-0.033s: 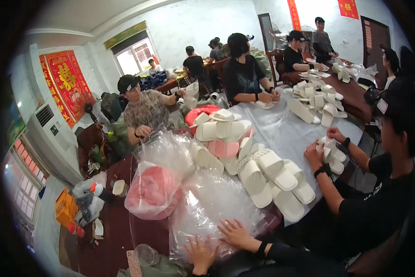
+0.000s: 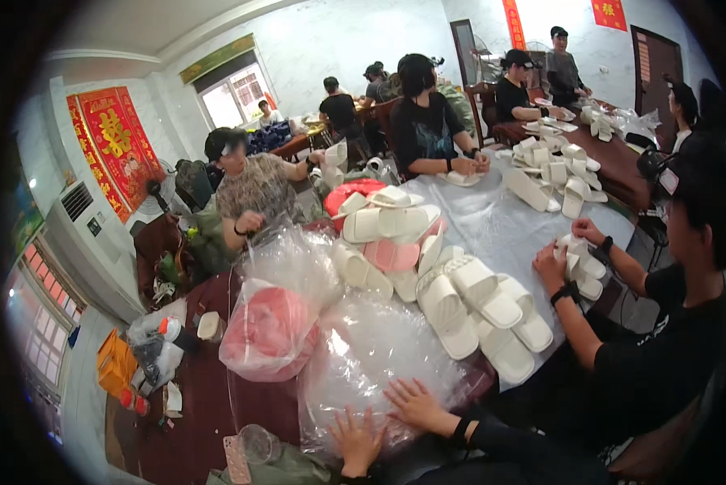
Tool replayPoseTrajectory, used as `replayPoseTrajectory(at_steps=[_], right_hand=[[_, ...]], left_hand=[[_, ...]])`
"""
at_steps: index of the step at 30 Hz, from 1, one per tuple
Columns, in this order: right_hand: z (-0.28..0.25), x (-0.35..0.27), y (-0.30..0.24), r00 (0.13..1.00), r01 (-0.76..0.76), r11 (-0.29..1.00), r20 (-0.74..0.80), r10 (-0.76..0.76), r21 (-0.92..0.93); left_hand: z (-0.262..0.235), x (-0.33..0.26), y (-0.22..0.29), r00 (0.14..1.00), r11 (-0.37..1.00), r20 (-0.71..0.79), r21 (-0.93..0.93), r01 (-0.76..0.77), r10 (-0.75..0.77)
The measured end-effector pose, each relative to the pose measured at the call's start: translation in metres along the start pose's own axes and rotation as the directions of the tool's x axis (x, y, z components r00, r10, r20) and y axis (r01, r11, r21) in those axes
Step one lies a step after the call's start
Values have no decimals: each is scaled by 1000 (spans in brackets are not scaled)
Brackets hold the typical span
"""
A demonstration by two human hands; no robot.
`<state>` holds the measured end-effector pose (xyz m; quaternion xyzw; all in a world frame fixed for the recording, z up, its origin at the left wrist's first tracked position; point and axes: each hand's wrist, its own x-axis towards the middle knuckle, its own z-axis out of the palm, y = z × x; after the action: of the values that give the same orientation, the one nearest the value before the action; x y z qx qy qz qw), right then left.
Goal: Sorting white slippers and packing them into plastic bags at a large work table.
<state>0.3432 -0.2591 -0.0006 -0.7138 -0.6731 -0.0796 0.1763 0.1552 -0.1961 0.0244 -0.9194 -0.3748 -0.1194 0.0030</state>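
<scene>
The maroon table (image 2: pixel 189 416) carries clear plastic bags (image 2: pixel 371 347).

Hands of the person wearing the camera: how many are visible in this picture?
2: the left hand is at the near edge of the clear plastic, and the right hand lies on that plastic, further right. Neither is hidden.

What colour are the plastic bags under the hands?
The plastic bags are clear, with a whitish sheen; the head view shows it.

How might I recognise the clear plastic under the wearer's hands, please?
Start at the dark red tablecloth, then find the wearer's left hand and right hand nearby. The clear plastic sheeting lies beneath their fingers; unlike the wrapped pink bundle beside it, it shows no pink inside.
</scene>
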Motion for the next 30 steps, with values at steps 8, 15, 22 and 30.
replayPoseTrajectory(at_steps=[8,15,22,30], right_hand=[[13,5,12,995,20,999,-95,-16,38],[7,3,13,995,5,997,-97,2,77],[7,5,7,999,33,992,-22,-31,123],[-84,7,81,969,-90,955,-196,149,282]], left_hand=[[46,3,-6,1000,999,10,-50,10,-9],[35,5,1,998,999,70,-37,-4,7],[46,-5,-12,1000,1000,2,4,-19,19],[4,-2,14,996,995,10,-50,92,-91]])
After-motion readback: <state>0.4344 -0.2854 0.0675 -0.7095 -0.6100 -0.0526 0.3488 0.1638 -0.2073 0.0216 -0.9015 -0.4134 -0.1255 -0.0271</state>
